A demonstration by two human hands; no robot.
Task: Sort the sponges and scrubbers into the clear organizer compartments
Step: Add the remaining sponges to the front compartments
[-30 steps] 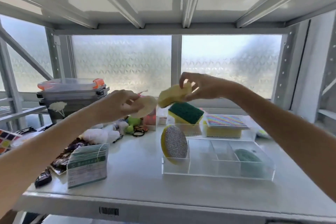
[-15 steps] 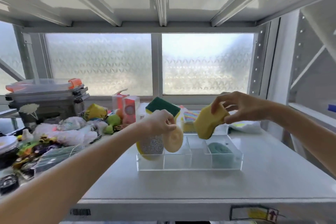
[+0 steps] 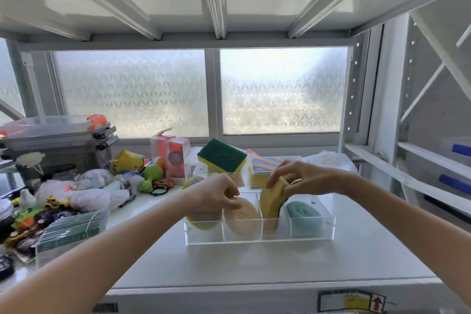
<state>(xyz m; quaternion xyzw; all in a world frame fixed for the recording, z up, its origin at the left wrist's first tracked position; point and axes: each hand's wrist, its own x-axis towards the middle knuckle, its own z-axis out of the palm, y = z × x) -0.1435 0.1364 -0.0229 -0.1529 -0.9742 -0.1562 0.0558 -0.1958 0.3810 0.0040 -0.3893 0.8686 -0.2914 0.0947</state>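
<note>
A clear organizer [image 3: 260, 239] with several compartments stands on the white shelf. My left hand [image 3: 216, 195] pinches the top of a round beige sponge [image 3: 242, 216] standing in the second compartment from the left. My right hand [image 3: 303, 177] grips a yellow sponge [image 3: 271, 199] set on edge in the third compartment. A silver-and-yellow round scrubber [image 3: 201, 219] fills the leftmost compartment, partly hidden by my left hand. A teal scrubber [image 3: 303, 214] lies in the rightmost one. Behind, a green-topped yellow sponge [image 3: 221, 155] and a rainbow-striped sponge [image 3: 267, 162] rest on a second clear box.
A heap of toys, wrapped packets and small cars [image 3: 76, 194] covers the shelf's left side, with a stack of green cards [image 3: 71, 229] at the front. Grey lidded bins [image 3: 56, 140] stand at the back left. Red boxes [image 3: 175, 155] sit by the frosted window.
Both hands came down to the organizer: the beige sponge went into the second compartment and the yellow sponge into the third. The view also shifted closer.
</note>
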